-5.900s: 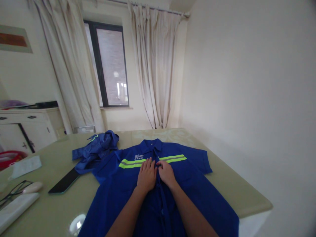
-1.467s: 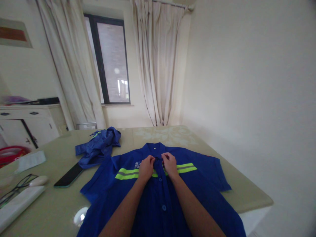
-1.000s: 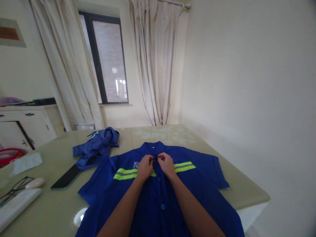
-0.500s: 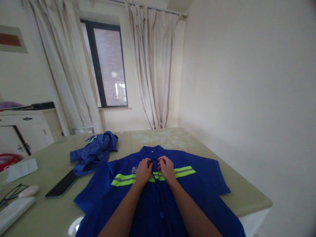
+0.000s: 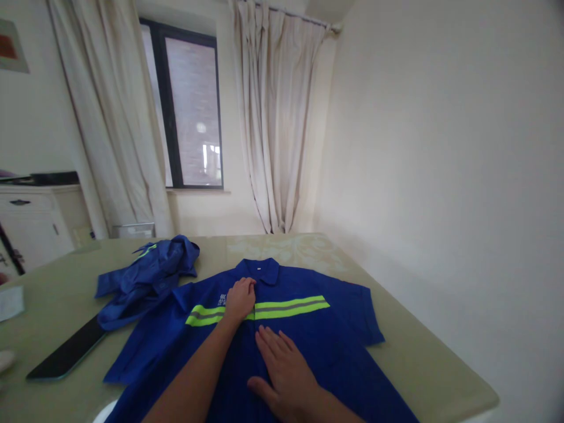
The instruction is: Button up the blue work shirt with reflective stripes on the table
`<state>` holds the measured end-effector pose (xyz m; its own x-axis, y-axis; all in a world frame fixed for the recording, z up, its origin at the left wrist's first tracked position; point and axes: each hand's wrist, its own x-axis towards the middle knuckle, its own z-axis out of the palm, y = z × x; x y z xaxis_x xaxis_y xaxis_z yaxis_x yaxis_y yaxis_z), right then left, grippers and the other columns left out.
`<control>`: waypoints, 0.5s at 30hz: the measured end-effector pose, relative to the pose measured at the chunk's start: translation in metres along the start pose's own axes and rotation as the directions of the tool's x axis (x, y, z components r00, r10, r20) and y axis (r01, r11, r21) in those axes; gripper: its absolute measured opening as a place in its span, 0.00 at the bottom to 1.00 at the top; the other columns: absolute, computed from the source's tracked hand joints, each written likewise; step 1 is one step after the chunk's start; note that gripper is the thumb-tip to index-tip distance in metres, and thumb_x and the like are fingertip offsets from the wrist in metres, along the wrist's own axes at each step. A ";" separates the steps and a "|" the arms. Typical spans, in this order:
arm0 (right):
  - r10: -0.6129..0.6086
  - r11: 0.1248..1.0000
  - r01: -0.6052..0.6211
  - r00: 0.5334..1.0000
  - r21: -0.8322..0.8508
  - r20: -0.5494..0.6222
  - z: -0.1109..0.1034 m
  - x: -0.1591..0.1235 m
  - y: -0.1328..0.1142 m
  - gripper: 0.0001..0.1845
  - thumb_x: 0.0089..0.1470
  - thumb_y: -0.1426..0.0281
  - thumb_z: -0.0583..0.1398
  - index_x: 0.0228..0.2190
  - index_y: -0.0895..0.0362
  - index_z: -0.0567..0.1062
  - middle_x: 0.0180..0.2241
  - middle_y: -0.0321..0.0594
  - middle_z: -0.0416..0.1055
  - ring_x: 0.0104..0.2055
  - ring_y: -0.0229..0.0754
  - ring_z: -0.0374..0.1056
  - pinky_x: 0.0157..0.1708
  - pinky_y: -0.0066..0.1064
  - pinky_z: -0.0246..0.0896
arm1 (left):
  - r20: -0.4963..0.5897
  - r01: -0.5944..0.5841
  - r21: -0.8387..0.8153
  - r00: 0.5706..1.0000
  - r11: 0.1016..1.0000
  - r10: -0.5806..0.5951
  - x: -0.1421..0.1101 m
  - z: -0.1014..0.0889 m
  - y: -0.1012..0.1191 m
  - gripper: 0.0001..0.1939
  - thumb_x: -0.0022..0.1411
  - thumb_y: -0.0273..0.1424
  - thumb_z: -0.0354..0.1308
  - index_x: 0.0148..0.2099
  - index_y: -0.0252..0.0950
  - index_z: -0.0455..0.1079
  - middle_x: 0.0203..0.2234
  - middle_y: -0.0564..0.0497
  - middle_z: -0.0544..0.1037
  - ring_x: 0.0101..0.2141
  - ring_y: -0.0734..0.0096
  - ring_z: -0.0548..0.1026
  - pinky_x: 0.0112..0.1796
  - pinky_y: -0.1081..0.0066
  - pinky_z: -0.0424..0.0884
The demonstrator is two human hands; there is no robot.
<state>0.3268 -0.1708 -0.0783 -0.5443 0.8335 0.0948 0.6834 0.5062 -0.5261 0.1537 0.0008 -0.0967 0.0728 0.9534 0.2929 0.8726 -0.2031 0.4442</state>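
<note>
A blue short-sleeved work shirt [image 5: 326, 346] lies spread front up, its collar toward the far side and a yellow-green reflective band across the chest. My left hand [image 5: 241, 298] is closed on the shirt's front edge just below the collar, beside white lettering; its fingertips are partly hidden. Nearer to me, my right hand [image 5: 286, 367] rests flat on the shirt front below the band, fingers stretched out and thumb apart, holding nothing. The lower part of the shirt runs out of view under my forearms.
A crumpled blue garment [image 5: 150, 279] with a reflective strip lies on the table [image 5: 423, 358] to the left, touching a dark phone-like slab [image 5: 68, 349]. A pale sheet [image 5: 11, 304] sits at the left edge. A wall [image 5: 432, 176] borders the table's right side.
My right hand has left the placket near the collar and come down toward me, opening flat on the shirt. The left hand stays by the collar. The view has shifted slightly right.
</note>
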 end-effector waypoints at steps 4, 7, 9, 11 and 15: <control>0.004 0.997 -0.006 1.000 -0.083 -0.028 0.002 0.022 0.017 0.39 0.65 0.46 0.46 0.69 0.52 0.49 0.71 0.41 0.42 0.72 0.50 0.40 0.70 0.45 0.28 | 0.028 -0.109 -0.035 0.994 0.993 0.110 0.019 0.008 -0.001 0.19 0.68 0.26 0.45 0.57 0.36 0.70 0.52 0.46 0.76 0.52 0.65 0.72 0.56 0.66 0.64; 0.042 0.991 -0.052 0.996 -0.125 -0.079 -0.002 0.053 0.035 0.39 0.65 0.46 0.45 0.69 0.51 0.50 0.70 0.41 0.43 0.72 0.50 0.41 0.69 0.45 0.31 | 0.020 -0.142 -0.057 0.989 0.988 0.144 0.030 0.013 -0.001 0.23 0.67 0.22 0.45 0.61 0.32 0.66 0.57 0.43 0.72 0.57 0.66 0.69 0.60 0.65 0.62; 0.060 0.986 -0.076 0.992 -0.147 -0.109 -0.006 0.075 0.048 0.37 0.65 0.47 0.45 0.69 0.52 0.51 0.70 0.41 0.45 0.72 0.49 0.42 0.69 0.45 0.34 | -0.011 -0.147 -0.068 0.989 0.987 0.147 0.032 0.013 0.002 0.24 0.66 0.21 0.44 0.62 0.32 0.65 0.61 0.42 0.68 0.60 0.63 0.66 0.62 0.61 0.60; 0.067 0.981 -0.092 0.987 -0.173 -0.145 -0.010 0.096 0.060 0.35 0.66 0.50 0.46 0.68 0.52 0.53 0.70 0.42 0.47 0.71 0.48 0.44 0.68 0.45 0.35 | -0.050 -0.186 -0.097 0.982 0.978 0.182 0.028 0.007 0.009 0.24 0.66 0.22 0.44 0.61 0.33 0.67 0.62 0.41 0.67 0.61 0.61 0.65 0.63 0.58 0.59; 0.060 0.967 -0.098 0.985 -0.236 -0.164 -0.019 0.133 0.085 0.29 0.67 0.61 0.46 0.67 0.51 0.56 0.69 0.42 0.51 0.70 0.46 0.46 0.67 0.45 0.39 | -0.059 -0.329 -0.164 0.944 0.930 0.323 0.003 -0.012 0.027 0.22 0.68 0.26 0.45 0.62 0.35 0.65 0.62 0.43 0.67 0.63 0.62 0.63 0.64 0.58 0.58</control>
<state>0.3218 -0.0131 -0.0945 -0.4151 0.8874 0.2006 0.8290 0.4597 -0.3184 0.1722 -0.0043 -0.0736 0.3226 0.8217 0.4698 0.7086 -0.5388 0.4557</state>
